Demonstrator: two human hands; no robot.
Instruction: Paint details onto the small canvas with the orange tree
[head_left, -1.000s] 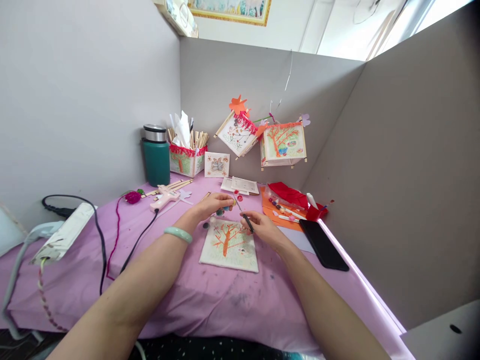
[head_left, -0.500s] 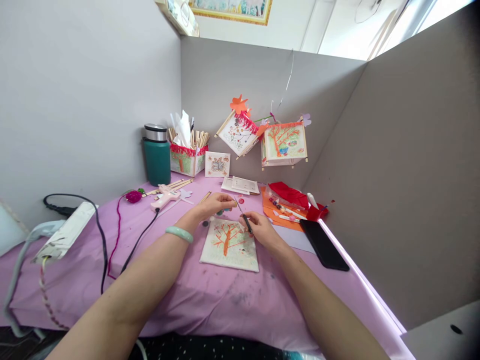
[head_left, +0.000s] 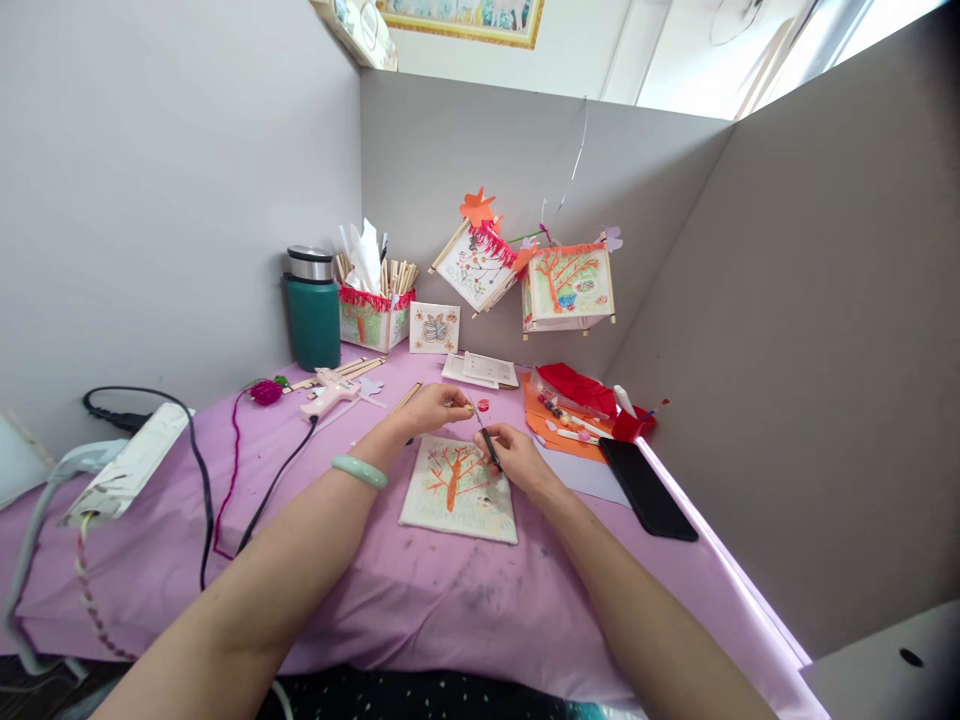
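My left hand [head_left: 444,407], with a pale green bangle on its wrist, pinches a tiny yellowish piece [head_left: 469,409] at its fingertips. From the right, my right hand [head_left: 517,458] grips a slim tool with a black handle [head_left: 490,447] and thin metal end, pointing up at the pinched piece. Whether it is a craft knife or small scissors I cannot make out. Below both hands lies a white fabric panel [head_left: 459,508] with an orange tree drawn on it. A small red disc [head_left: 484,405] rests just beyond the fingers.
A pink glue gun [head_left: 328,393], wooden sticks and magenta yarn [head_left: 265,392] lie left. Behind stand a green bottle [head_left: 313,322] and a stick holder [head_left: 375,320]. Decorated lanterns [head_left: 568,290] hang at the back wall. A black phone [head_left: 649,490] and orange sheets [head_left: 540,410] lie right.
Both hands stay nearly where they were, still holding the small piece and the tool. Small greenish bits beneath my left hand no longer show.
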